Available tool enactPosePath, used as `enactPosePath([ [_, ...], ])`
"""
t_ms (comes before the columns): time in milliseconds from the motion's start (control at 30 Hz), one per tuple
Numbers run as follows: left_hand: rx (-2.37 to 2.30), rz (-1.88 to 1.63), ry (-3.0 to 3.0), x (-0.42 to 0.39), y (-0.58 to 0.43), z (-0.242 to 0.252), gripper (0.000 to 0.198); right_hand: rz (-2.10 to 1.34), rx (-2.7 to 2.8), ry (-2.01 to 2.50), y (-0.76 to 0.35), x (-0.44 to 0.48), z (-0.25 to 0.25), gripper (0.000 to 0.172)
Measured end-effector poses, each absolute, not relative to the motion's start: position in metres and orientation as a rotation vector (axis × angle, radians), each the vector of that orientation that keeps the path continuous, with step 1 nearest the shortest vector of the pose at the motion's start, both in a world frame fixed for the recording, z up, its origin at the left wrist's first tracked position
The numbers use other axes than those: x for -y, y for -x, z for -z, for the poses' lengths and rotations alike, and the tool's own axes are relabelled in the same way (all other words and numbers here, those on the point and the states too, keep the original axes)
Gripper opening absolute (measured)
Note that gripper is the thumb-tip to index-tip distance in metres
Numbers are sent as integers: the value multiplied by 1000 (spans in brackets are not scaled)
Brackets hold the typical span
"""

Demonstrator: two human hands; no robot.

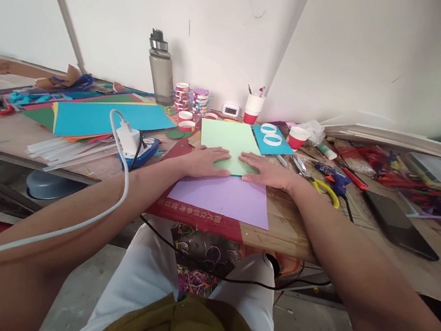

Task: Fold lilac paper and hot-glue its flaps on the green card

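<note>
Left hand (pixel 205 161) and right hand (pixel 269 173), both spread flat, pressed green sheet (pixel 227 137) on purple sheet (pixel 220 197) on table (pixel 284 236); green sheet looked uncut, crease not visible.

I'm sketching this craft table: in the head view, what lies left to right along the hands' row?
Teal paper sheet → white charger → left hand → right hand → yellow-handled tool → black flat device
</note>
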State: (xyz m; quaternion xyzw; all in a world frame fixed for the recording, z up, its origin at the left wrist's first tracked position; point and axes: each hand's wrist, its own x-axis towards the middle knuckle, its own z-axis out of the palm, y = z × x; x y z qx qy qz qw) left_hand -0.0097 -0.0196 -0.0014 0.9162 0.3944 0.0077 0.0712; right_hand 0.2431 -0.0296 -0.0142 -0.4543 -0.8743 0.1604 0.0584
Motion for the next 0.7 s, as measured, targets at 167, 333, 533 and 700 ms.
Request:
enactPosePath([
  [167, -1166, -65, -2781, 22, 9, -1, 66, -377, 2651, 1315, -242, 29, 11, 74],
  [333, -1162, -157, -2842, 24, 8, 0, 58, -254, 2662, 1272, -240, 30, 10, 63],
  [533, -1180, -149, -2892, 23, 7, 5, 57, -241, 2645, 1315, -233, 39, 5, 61],
  [700, -1153, -156, -2891, 21, 8, 6, 59, -7, 2251, 1505, -256, 69, -16, 50],
])
